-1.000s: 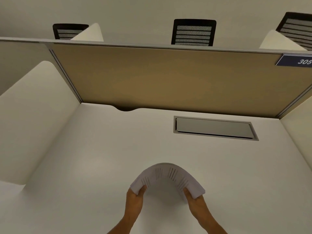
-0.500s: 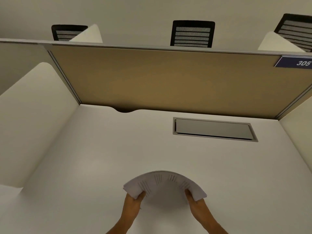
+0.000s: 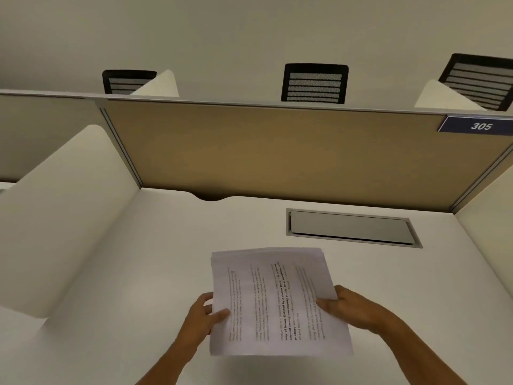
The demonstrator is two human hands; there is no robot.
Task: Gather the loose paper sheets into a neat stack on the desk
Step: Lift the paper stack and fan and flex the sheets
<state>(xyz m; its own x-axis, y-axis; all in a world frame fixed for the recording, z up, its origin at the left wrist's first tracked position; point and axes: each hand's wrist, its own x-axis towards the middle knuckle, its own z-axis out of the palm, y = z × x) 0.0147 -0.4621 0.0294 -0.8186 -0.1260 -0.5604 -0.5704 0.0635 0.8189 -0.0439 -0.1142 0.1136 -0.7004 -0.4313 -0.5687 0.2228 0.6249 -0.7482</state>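
A stack of white printed paper sheets (image 3: 274, 301) is held flat and face up over the near middle of the white desk (image 3: 125, 273), its text running sideways. My left hand (image 3: 204, 318) grips the stack's left edge, thumb on top. My right hand (image 3: 349, 305) grips the right edge, thumb on top too. The sheets' far edges are slightly offset from one another. Whether the stack touches the desk I cannot tell.
A grey cable hatch (image 3: 351, 227) is set into the desk behind the papers. A tan partition (image 3: 277, 151) closes the back, white side panels (image 3: 63, 207) flank the desk. Black chair backs (image 3: 315, 83) show beyond the partition, and a blue sign (image 3: 476, 125) reads 305.
The stack was bowed upward in an arch between both hands, standing edge-down; now it lies flattened, face up, and spread wider between my hands.
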